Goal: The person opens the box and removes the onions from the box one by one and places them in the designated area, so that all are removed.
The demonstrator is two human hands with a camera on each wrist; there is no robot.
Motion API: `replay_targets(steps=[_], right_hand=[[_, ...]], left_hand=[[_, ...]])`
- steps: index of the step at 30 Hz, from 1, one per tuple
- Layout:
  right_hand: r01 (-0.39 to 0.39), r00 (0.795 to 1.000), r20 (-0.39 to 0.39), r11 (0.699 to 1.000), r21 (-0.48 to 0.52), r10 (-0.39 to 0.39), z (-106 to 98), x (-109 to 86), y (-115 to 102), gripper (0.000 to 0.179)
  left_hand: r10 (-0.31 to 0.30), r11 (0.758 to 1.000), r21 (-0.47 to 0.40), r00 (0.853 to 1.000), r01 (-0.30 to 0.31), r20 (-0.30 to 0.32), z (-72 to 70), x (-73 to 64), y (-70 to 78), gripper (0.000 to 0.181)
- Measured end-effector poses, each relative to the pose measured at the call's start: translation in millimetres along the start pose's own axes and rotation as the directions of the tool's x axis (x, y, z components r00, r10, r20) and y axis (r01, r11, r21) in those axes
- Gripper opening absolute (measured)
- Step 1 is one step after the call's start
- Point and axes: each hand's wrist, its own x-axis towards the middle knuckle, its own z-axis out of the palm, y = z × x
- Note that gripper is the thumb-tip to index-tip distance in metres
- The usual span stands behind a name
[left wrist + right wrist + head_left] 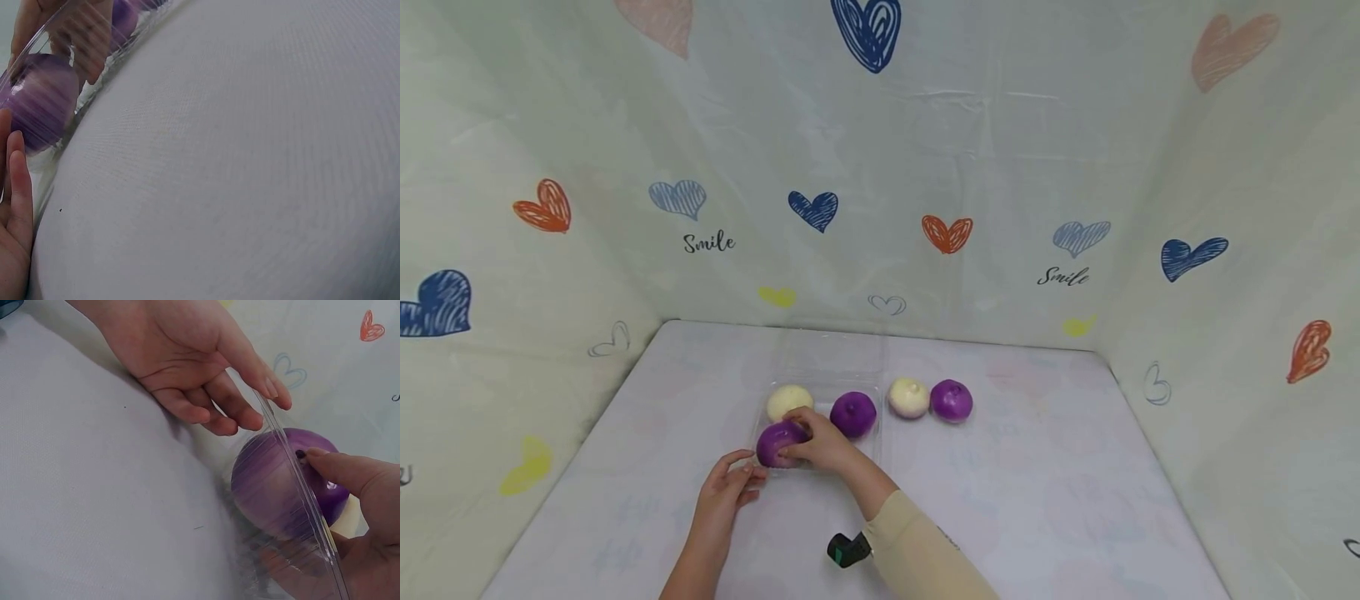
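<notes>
In a clear plastic container [842,385] sit a white onion [787,400] at the back left and a purple onion [853,414] on the right. My right hand [826,442] grips another purple onion [777,444] in the front left part, thumb and fingers on either side. The right wrist view shows this onion [281,481] partly through the clear wall. My left hand [724,492] is at the container's front left corner, fingers loosely bent; its fingertips [250,420] are beside the rim [300,475]. Whether they touch it is hard to tell.
Right of the container, a white onion [909,398] and a purple onion [951,401] stand side by side on the white table [1037,500]. The container's clear lid [831,350] lies back behind it. A heart-patterned curtain [1000,150] surrounds the table. A black device [847,550] is by the right sleeve.
</notes>
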Motion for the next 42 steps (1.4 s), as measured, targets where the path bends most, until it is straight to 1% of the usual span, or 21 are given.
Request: replay_targets(steps=[2, 9, 13, 16, 19, 25, 30, 32, 37, 42], right_hand=[[-0.011, 1.000, 0.001, 1.000, 0.009, 0.011, -1, -1.9, 0, 0.046], [-0.061, 0.998, -0.018, 0.998, 0.024, 0.062, -7, -7.6, -3, 0.044], [-0.050, 0.998, -0.041, 0.998, 0.030, 0.051, -12, -11.5, -5, 0.044], [-0.045, 0.997, -0.057, 0.998, 0.036, 0.047, -18, -15.5, -7, 0.044], [-0.052, 0.996, -0.071, 0.997, 0.063, 0.056, -25, -20.2, -8, 0.045], [-0.027, 0.995, -0.092, 0.990, 0.136, 0.040, -39, -29.5, -4, 0.048], [-0.018, 0.995, -0.099, 0.987, 0.160, 0.034, -52, -37.1, 0, 0.050], [-0.026, 0.994, -0.105, 0.985, 0.168, 0.044, -58, -40.3, 1, 0.051], [-0.042, 0.990, -0.130, 0.987, 0.158, 0.063, -72, -47.7, 0, 0.054], [-0.039, 0.985, -0.159, 0.990, 0.134, 0.060, -84, -52.8, -1, 0.057]], left_hand=[[0.002, 1.000, -0.004, 1.000, -0.002, 0.009, 0.4, -0.1, 0.3, 0.028], [-0.010, 1.000, 0.006, 1.000, 0.010, -0.012, 1.1, 0.8, -0.9, 0.027], [-0.004, 1.000, 0.017, 1.000, 0.004, -0.019, 0.2, 1.0, -0.6, 0.031], [-0.014, 0.999, 0.030, 1.000, 0.015, -0.018, 0.3, 1.0, 0.7, 0.035], [-0.030, 0.999, 0.036, 0.999, 0.031, -0.019, 0.7, 1.5, 1.4, 0.037], [-0.041, 0.999, 0.027, 0.999, 0.042, -0.022, -0.1, 2.9, -0.4, 0.038], [-0.052, 0.998, 0.019, 0.998, 0.053, -0.031, 0.1, 2.6, -0.8, 0.036], [-0.061, 0.998, 0.019, 0.997, 0.062, -0.037, 0.7, 2.4, -0.5, 0.035], [-0.084, 0.996, 0.024, 0.995, 0.085, -0.052, 1.4, 1.9, 0.6, 0.034], [-0.096, 0.995, 0.028, 0.993, 0.098, -0.061, 2.0, 1.8, 1.6, 0.032]])
